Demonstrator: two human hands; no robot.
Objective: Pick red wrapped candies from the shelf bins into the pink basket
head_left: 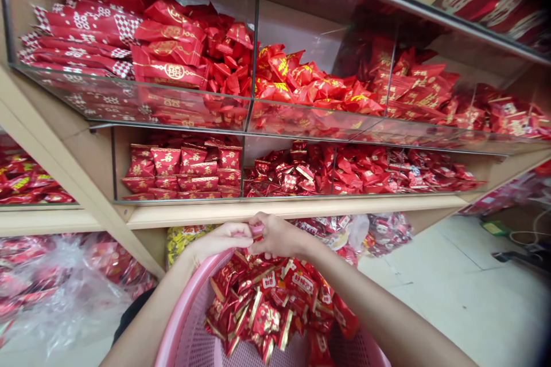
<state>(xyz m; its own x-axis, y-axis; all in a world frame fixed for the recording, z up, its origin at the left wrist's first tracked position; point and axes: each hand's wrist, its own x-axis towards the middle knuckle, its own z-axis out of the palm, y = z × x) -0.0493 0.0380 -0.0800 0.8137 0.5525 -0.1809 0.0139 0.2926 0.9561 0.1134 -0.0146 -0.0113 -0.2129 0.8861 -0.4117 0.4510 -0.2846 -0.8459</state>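
Observation:
A pink plastic basket (176, 321) with mesh walls is in front of me at the bottom of the head view. Inside lies a loose heap of red and gold wrapped sweets (264, 318). My left hand (221, 239) is closed at the far rim of the basket, fingers curled over the pink edge. Right beside it, my right hand (275, 236) grips the same rim, its fingertips close to the left ones. Part of the rim is hidden under both hands. Both forearms reach over the basket's sides.
Ahead stands a wooden shelf (301, 206) with glass-fronted compartments. Red packets (172, 71) fill the upper row and small red packets (185, 169) the lower one. Underneath are clear plastic bags of sweets (64, 292) and a yellow bag (183, 241). Pale floor tiles (465, 292) show at right.

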